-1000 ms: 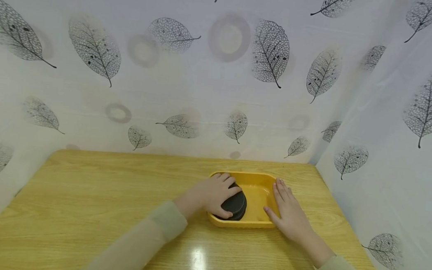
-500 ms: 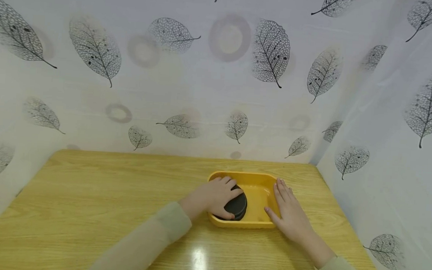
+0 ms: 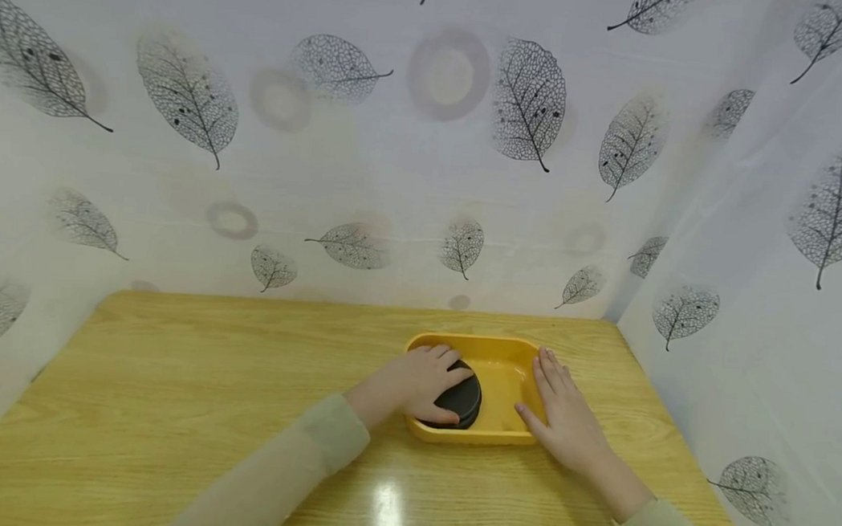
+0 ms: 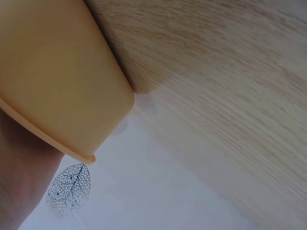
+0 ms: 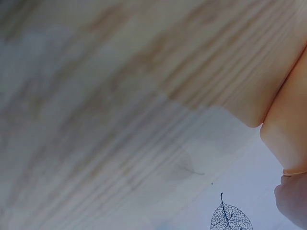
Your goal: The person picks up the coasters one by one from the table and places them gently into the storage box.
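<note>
A yellow rectangular plastic tray [image 3: 495, 437] stands on the table, and its outer wall [image 4: 57, 62] shows close up in the left wrist view. In its left end lies a dark round object [image 3: 465, 396] with a flat top and a grooved side; its kind cannot be told. My left hand [image 3: 421, 382] reaches over the tray's left rim and grips this object from above, fingers and thumb spread round it, hiding its left part. My right hand [image 3: 568, 421] rests on the tray's right rim, fingers straight along it, thumb pointing inward.
The wooden table [image 3: 203, 394] extends left and in front of the tray. A pale leaf-patterned sheet [image 3: 369, 171] rises behind the table, with more of it at both sides. A bright reflection lies on the front of the tabletop.
Over the last second my left hand has shifted very slightly right with its hold on the dark round object. The right hand and the tray look almost unmoved.
</note>
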Demonstrator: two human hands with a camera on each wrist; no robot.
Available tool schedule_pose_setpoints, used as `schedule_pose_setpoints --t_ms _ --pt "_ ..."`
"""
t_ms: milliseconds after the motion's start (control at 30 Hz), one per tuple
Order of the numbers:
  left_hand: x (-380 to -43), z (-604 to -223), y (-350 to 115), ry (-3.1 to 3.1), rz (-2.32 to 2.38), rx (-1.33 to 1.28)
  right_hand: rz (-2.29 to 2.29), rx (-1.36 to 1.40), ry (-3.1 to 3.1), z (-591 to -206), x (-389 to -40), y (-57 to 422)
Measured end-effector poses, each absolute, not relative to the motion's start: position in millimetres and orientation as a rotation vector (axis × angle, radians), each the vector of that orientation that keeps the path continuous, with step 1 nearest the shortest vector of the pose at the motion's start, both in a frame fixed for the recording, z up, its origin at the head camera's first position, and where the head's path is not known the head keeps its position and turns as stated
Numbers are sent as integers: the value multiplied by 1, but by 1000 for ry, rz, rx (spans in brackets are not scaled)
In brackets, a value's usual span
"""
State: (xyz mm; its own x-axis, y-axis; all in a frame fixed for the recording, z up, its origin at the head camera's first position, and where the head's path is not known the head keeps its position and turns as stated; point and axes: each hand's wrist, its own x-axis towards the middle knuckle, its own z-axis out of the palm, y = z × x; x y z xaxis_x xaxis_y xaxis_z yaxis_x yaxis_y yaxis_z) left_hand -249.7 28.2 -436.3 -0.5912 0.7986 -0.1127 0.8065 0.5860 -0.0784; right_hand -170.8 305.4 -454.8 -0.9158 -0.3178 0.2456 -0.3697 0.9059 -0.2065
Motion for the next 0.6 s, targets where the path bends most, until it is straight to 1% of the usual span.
schedule_pose_setpoints --t_ms 300,600 --pt "-246 -426 16 2755 -105 1491 359 526 -2868 -454 -172 305" --pt "-241 -412 -10 2776 -31 1496 347 521 -2879 -455 -172 306"
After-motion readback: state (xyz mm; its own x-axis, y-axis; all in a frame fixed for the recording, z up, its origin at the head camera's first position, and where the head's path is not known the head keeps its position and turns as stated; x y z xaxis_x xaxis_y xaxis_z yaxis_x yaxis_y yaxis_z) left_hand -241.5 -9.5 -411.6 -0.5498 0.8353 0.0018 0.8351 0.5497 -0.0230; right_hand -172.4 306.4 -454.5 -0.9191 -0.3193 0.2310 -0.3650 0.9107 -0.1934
